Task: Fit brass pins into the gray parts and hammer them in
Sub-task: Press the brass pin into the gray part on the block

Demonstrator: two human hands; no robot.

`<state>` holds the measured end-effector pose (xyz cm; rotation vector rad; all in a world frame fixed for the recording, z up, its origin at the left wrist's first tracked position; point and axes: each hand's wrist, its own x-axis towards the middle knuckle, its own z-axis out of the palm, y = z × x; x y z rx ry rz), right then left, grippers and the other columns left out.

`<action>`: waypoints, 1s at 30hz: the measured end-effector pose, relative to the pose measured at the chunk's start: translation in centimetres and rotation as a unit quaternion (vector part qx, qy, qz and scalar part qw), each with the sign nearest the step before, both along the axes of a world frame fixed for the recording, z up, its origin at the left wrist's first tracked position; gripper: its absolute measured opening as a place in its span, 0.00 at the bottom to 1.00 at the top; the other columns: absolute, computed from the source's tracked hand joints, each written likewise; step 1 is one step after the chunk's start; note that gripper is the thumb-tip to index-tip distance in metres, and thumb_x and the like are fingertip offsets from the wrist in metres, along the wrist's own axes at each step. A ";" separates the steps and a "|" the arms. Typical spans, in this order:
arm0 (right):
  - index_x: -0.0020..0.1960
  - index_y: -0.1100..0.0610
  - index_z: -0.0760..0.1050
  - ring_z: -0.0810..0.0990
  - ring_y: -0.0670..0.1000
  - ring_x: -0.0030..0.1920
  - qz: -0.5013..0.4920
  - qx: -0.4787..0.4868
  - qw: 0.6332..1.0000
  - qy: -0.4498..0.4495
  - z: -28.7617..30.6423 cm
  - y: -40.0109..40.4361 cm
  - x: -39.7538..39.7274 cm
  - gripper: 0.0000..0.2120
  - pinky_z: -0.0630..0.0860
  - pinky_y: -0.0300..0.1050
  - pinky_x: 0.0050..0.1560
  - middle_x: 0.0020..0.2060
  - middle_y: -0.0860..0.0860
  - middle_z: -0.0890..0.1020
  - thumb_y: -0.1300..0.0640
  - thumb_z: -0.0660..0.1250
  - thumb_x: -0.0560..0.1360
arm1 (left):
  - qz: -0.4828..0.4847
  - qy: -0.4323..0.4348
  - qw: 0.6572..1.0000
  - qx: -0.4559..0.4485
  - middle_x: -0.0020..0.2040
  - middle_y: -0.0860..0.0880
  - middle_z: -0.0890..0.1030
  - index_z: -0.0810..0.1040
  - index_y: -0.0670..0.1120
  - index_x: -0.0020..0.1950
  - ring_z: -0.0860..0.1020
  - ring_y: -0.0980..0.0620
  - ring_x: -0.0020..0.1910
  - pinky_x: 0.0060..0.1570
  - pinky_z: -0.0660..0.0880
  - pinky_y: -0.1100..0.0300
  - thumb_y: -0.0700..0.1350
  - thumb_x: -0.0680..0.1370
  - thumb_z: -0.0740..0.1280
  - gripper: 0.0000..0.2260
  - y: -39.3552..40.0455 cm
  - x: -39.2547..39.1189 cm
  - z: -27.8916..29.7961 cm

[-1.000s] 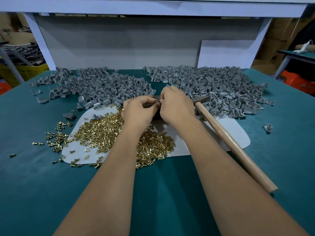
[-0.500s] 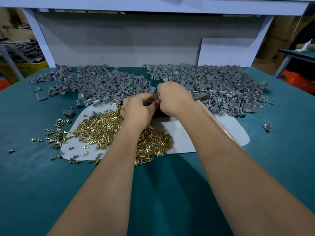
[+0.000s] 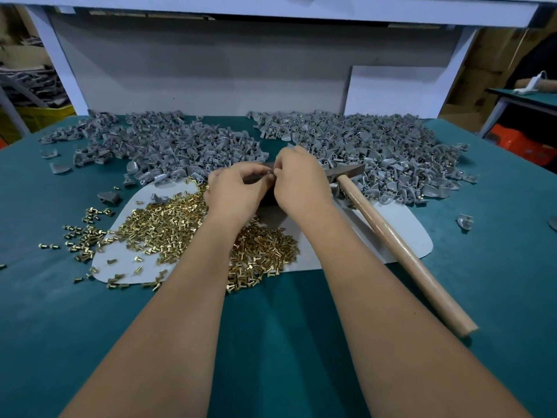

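While I watched from the head camera, the scene read so:
Table [image 3: 497, 282]: teal; gray parts [image 3: 376, 146] heaped along its far edge.
Hammer [image 3: 401, 251]: just right of my right hand [image 3: 301, 188], long axis running from head at the heap toward the near right corner.
Brass pins [image 3: 168, 227]: beneath my left hand [image 3: 235, 197].
Hands: fingertips curled, meeting; what they pinched, I couldn't tell.
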<state>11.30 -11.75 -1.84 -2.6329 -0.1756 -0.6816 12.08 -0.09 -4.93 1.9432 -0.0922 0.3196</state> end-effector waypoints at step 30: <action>0.38 0.57 0.77 0.73 0.49 0.42 0.006 0.171 0.985 -0.034 -0.9 -0.1 0.0 0.06 0.68 0.43 0.42 0.41 0.48 0.76 0.62 0.67 0.74 | 0.002 -0.005 1.000 0.002 0.61 0.59 0.80 0.82 0.63 0.46 0.72 0.47 0.68 0.68 0.68 0.44 0.52 0.76 0.72 0.04 0.1 0.0 0.0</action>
